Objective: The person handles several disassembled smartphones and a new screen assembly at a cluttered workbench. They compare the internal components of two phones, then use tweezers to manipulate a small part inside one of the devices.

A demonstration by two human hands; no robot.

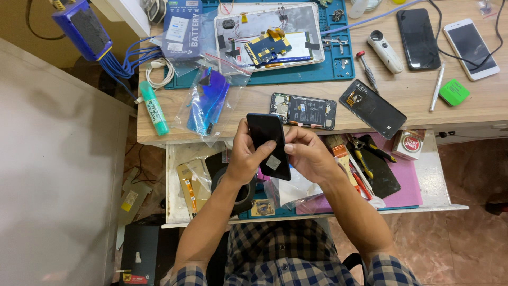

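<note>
Head view: both hands grip a black phone (pixel 269 145) just off the worktop's (pixel 418 100) front edge, above an open drawer (pixel 442 185). Left hand (pixel 244 159) is curled round its left side, thumb across the glass; right hand (pixel 308 154) pinches the right edge, thumb near a small grey square. On the worktop's front edge lie an opened phone (pixel 303 111) and a dark back cover (pixel 372 109), side by side.
</note>
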